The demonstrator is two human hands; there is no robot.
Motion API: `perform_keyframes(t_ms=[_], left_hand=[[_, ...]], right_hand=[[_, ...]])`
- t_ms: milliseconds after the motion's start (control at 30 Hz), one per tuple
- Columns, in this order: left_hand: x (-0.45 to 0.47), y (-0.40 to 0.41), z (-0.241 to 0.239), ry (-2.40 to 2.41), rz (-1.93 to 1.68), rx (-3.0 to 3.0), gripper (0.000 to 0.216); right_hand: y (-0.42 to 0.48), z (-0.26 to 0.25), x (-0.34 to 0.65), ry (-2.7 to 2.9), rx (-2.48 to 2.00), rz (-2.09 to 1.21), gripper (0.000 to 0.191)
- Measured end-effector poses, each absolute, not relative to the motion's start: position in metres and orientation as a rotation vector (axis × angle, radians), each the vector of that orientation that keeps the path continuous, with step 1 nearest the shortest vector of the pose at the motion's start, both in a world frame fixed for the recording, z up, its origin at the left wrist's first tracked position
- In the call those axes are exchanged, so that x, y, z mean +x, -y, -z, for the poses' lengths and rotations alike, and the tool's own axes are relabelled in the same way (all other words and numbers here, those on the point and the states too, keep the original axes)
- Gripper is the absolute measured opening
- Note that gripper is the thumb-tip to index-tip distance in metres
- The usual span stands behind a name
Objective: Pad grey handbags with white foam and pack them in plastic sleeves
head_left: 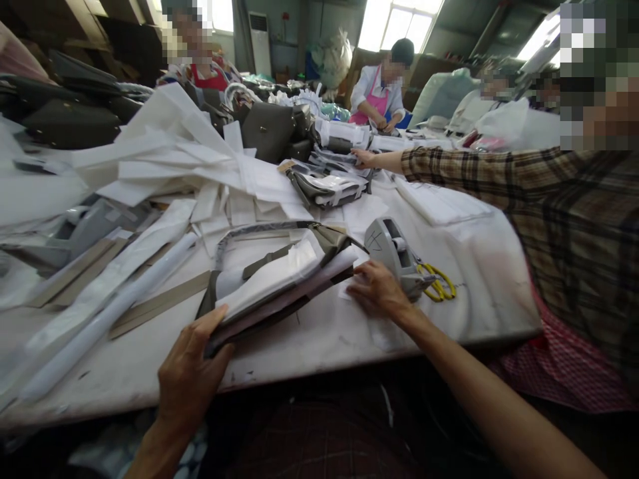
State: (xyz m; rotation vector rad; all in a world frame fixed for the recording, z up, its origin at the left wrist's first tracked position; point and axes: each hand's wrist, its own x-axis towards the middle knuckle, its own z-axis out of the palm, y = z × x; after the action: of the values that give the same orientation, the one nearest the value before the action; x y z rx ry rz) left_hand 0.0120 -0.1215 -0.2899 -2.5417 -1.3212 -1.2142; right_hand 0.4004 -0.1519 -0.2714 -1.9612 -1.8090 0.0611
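Observation:
An olive-grey handbag lies on the table in front of me, with white packing sheet across it and a wrapped strap or handle looping at its far side. My left hand grips its near left corner, thumb below and fingers on top. Beside the right end of the bag is my right hand, fingers loosely bent and apart, slightly blurred; whether the fingertips touch the bag I cannot make out. Just beyond that hand stands a grey tape dispenser, and yellow-handled scissors lie to its right.
White sheets are heaped at the left back. Cardboard strips, a plastic-wrapped roll and another dispenser lie at left. A co-worker's plaid sleeve reaches in from the right toward another bag. More people work behind.

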Motion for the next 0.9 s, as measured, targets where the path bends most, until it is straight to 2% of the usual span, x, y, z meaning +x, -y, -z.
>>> perform_keyframes(t_ms=[100, 300, 567, 667, 767, 900], left_hand=[[0.013, 0.121, 0.291, 1.311, 1.237, -2.545, 0.045], [0.016, 0.122, 0.292, 1.364, 1.294, -2.557, 0.045], [0.017, 0.121, 0.290, 1.516, 1.379, -2.536, 0.044], [0.017, 0.122, 0.290, 1.560, 1.424, -2.515, 0.044], [0.016, 0.122, 0.290, 1.588, 1.478, -2.498, 0.045], [0.016, 0.123, 0.290, 1.607, 1.515, -2.506, 0.046]], right_hand=[[0.151, 0.283, 0.396, 1.829, -1.965, -0.010, 0.008], [0.171, 0.278, 0.362, 1.836, -1.649, 0.087, 0.014], [0.211, 0.277, 0.276, 2.274, -0.941, -0.427, 0.012], [0.208, 0.278, 0.286, 2.096, -1.082, -0.379, 0.013], [0.190, 0.283, 0.306, 1.868, -1.483, -0.097, 0.021], [0.157, 0.296, 0.301, 1.961, -1.804, 0.051, 0.045]])
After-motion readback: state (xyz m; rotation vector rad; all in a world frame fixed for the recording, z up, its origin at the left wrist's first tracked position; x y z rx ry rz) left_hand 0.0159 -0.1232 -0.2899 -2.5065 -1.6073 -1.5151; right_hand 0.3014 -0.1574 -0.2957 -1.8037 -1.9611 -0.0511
